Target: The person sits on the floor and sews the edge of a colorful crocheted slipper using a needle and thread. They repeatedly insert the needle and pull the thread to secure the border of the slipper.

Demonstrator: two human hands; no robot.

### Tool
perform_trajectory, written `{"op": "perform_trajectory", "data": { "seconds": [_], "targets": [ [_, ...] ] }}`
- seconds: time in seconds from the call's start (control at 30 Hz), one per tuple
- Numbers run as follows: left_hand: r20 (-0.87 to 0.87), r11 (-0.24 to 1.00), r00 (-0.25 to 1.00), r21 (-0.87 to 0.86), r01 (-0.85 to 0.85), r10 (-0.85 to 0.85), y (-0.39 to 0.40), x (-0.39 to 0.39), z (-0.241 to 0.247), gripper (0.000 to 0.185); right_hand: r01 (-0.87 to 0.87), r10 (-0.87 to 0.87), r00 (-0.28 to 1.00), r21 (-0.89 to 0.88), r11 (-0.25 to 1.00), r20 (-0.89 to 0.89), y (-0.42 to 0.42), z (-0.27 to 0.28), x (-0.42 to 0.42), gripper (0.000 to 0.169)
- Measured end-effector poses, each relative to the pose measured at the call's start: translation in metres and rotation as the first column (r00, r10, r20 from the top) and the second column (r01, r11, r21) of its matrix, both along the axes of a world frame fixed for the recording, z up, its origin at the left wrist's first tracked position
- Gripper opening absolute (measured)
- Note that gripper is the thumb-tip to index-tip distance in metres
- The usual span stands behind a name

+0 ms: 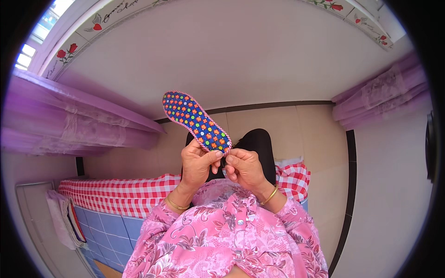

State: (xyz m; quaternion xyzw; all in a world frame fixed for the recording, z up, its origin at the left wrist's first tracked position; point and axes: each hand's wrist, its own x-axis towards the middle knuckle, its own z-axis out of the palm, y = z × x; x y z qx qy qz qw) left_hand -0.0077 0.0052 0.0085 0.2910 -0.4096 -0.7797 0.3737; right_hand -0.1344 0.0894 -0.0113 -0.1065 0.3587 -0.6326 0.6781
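Observation:
An embroidered shoe insole [194,120] is held out over my lap, its wide toe end pointing up and to the left. Orange, green, yellow and white motifs cover its dark blue face, and a pink and white braided binding runs round the edge. My left hand [200,160] grips the heel end, thumb on top and fingers beneath. The thumb and forefinger of my right hand [243,166] pinch together at the heel's right edge. Whether a needle or thread is also between those fingertips is too small to tell.
Black-trousered knees [259,146] lie under the hands. I sit on a bed or bench with a red-and-white checked cloth [121,193] and a blue checked cover [107,226]. Folded cloths [64,219] lie at the left. Purple curtains [94,125] flank a pale wall [222,52] above the tiled floor [323,139].

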Motion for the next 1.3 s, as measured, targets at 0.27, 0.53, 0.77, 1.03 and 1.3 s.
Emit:
{"op": "perform_trajectory", "data": {
  "seconds": [0.27, 0.53, 0.77, 1.03, 1.3],
  "targets": [
    [0.105, 0.989, 0.993, -0.126, 0.073, -0.06, -0.007, 0.001, 0.004, 0.022, 0.04, -0.032, 0.965, 0.026, 0.999, -0.261, 0.005, 0.013, -0.022, 0.012],
    [-0.077, 0.951, 0.949, 0.001, 0.308, -0.307, -0.009, -0.007, 0.019, 0.024, 0.068, -0.137, 0.689, -0.125, 0.99, -0.712, 0.004, 0.034, -0.04, 0.013],
    [-0.01, 0.956, 0.961, -0.102, 0.275, -0.278, 0.0, -0.014, 0.023, 0.025, 0.091, -0.132, 0.686, -0.095, 0.991, -0.716, 0.018, 0.042, -0.061, 0.014],
    [0.032, 0.964, 0.966, -0.058, 0.259, -0.258, 0.0, -0.013, 0.02, 0.026, -0.723, -0.151, -0.385, 0.196, 0.663, -0.91, -0.004, 0.126, -0.091, 0.014],
    [-0.025, 0.972, 0.973, -0.066, 0.226, -0.228, 0.003, -0.017, 0.014, 0.026, -0.179, -0.181, 0.333, -0.25, 0.952, -0.925, 0.001, 0.104, -0.088, 0.016]
  ]
}}
